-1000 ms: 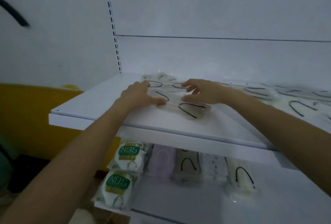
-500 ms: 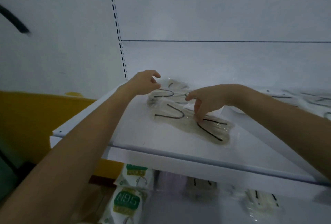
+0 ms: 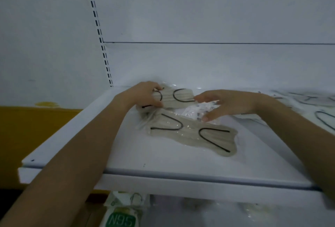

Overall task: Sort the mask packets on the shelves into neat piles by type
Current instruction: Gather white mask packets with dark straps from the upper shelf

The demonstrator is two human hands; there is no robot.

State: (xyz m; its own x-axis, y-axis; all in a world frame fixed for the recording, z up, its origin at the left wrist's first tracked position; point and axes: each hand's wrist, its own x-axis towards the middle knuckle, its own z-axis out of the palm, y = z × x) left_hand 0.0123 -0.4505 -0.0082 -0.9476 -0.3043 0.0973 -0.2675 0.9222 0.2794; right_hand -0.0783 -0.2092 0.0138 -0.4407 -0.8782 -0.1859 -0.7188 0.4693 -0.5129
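1. I see the L hand (image 3: 143, 96), fingers pinching the left end of a beige mask packet (image 3: 181, 98) at the shelf (image 3: 163, 161) back-left.
2. R hand (image 3: 228, 103): fingers spread, relaxed, just beside that packet's right end.
3. Second beige packet (image 3: 192, 134) lies flat nearer me.

One head-worn camera, looking forward and a little down from just above the white shelf (image 3: 163, 159), facing its back panel (image 3: 199, 18), which fills the top half. It's in close: forearms run in from lower left and right to the left hand (image 3: 143, 96) and right hand (image 3: 230, 103) mid-frame, ear loops plain on the beige mask packet (image 3: 183, 96) the left grips. The bottom edge just catches an N95 packet (image 3: 120, 219) below.
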